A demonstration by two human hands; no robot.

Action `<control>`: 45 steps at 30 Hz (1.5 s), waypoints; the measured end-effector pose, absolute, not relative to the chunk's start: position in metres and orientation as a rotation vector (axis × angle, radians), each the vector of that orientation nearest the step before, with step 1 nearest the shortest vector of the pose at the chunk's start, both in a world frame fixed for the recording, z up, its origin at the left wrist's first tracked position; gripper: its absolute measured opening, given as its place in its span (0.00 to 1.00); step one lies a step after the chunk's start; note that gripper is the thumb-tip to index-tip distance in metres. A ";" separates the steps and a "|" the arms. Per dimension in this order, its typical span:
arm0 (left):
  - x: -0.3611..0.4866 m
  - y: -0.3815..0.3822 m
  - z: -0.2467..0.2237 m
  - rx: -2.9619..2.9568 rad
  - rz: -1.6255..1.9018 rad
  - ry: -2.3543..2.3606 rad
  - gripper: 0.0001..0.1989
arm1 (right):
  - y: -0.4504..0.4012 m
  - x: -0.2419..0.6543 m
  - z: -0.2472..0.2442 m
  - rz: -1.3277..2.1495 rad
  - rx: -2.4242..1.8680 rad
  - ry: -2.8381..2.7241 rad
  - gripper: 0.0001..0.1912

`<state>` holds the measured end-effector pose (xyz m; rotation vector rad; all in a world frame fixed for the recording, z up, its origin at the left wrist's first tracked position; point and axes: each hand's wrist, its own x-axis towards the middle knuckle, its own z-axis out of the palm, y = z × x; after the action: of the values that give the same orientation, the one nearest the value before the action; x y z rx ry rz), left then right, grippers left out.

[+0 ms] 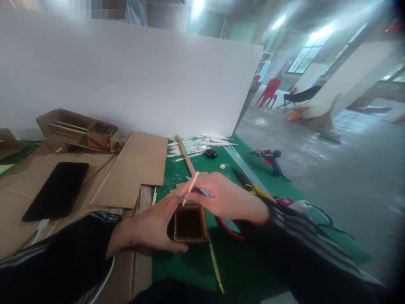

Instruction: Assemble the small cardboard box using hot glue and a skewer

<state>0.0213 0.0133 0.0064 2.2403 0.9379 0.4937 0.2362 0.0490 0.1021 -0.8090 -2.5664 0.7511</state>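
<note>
A small square cardboard box stands with its open top facing up on the green table. My left hand is wrapped around the box's left side, thumb along the near wall. Between the fingertips of my right hand is a thin wooden stick, tilted over the box's far rim. A small silvery piece also shows at the right hand's fingers; what it belongs to is hidden. The box's inside is dark.
Cardboard sheets, a black phone and a cardboard holder lie left. White sticks and a black round object are ahead. A glue gun, pliers and tape lie right. A white panel stands behind.
</note>
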 end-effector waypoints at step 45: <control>0.029 0.014 0.018 2.238 0.508 0.907 0.42 | 0.041 0.233 0.104 0.633 -0.804 -2.490 0.08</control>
<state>0.0286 0.0137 0.0180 2.2384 0.9073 0.5083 0.2326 0.0409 0.1035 -0.8039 -2.4895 0.6330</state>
